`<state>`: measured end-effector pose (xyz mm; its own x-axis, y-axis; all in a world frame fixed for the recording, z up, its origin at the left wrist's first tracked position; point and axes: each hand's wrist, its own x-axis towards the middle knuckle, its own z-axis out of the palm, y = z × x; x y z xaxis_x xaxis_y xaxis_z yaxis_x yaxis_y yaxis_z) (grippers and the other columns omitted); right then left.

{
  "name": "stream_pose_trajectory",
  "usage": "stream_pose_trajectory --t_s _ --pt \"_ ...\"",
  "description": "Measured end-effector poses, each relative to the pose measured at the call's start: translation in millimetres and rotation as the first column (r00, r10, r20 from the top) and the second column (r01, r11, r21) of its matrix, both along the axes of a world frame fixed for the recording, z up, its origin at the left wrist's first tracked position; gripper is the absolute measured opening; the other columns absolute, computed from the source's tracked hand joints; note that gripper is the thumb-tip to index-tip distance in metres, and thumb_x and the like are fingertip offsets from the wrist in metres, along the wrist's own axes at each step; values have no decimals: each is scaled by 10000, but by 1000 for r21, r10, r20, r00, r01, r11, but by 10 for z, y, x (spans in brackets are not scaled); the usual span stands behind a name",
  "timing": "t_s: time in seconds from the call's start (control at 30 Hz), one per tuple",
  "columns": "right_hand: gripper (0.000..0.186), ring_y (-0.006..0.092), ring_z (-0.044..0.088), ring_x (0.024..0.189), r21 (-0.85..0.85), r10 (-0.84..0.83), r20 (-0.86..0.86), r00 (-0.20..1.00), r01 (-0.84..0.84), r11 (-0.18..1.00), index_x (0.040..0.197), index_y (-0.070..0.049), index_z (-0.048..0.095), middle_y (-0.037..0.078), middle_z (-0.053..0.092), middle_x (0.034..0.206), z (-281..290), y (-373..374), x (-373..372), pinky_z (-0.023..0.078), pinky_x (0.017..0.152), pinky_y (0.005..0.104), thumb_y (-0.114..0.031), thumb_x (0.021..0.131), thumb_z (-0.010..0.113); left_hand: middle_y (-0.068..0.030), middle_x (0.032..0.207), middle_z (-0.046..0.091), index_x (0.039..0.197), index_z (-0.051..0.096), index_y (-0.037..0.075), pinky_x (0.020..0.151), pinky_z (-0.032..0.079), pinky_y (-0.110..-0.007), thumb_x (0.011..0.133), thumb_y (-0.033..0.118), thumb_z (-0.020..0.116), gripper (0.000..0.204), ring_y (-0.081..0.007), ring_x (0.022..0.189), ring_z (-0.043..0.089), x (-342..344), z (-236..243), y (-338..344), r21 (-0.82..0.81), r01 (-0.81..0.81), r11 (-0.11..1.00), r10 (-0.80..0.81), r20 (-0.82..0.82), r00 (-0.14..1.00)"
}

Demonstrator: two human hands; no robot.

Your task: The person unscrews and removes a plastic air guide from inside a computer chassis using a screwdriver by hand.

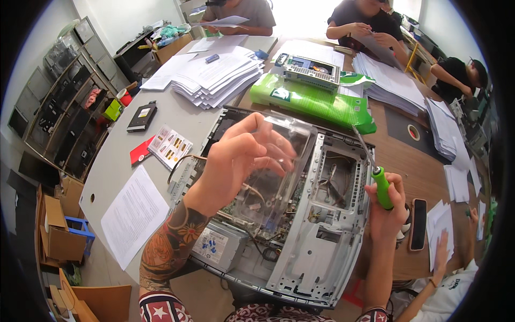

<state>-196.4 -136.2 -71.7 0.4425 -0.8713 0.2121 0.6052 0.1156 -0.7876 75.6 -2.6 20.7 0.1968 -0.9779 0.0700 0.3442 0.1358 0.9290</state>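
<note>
Noted a black drive [142,116] left of open computer case [322,257]. Found left hand [236,155] over case's middle, with fingers curled at clear plastic container [298,131] (cannot tell whether gripping). Found right hand [389,214] at case's right edge, with fingers clamped round green screwdriver [382,189]. Would flag possible damage inside case, from a slipped container or screwdriver.

Screwdriver [382,189]: green handle, metal shaft, tip up, leaning left, in right hand [388,206]
Clear plastic tray [309,144]: in left hand [244,155], over chassis
Desktop PC chassis [321,244]: open, internals exposed, lying flat
</note>
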Motion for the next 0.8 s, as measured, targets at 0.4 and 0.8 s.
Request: stream_pose_trajectory --t_s 0.4,0.8 --pt "211 190 608 830 -1 -32 8 999 32 999 1022 -7 513 109 521 1038 -14 4 6 523 862 398 -165 886 548 -40 710 490 935 459 83 589 376 -266 869 302 544 245 -109 609 443 -12 48 51 -7 -287 958 272 338 901" --pt "191 194 613 837 -7 -31 6 1000 31 999 1023 -3 513 107 515 1039 -16 0 -10 525 867 392 -136 887 538 -36 706 480 977 447 74 531 357 -241 812 241 549 255 -87 593 408 -58 -18 44 -47 -272 961 272 327 905"
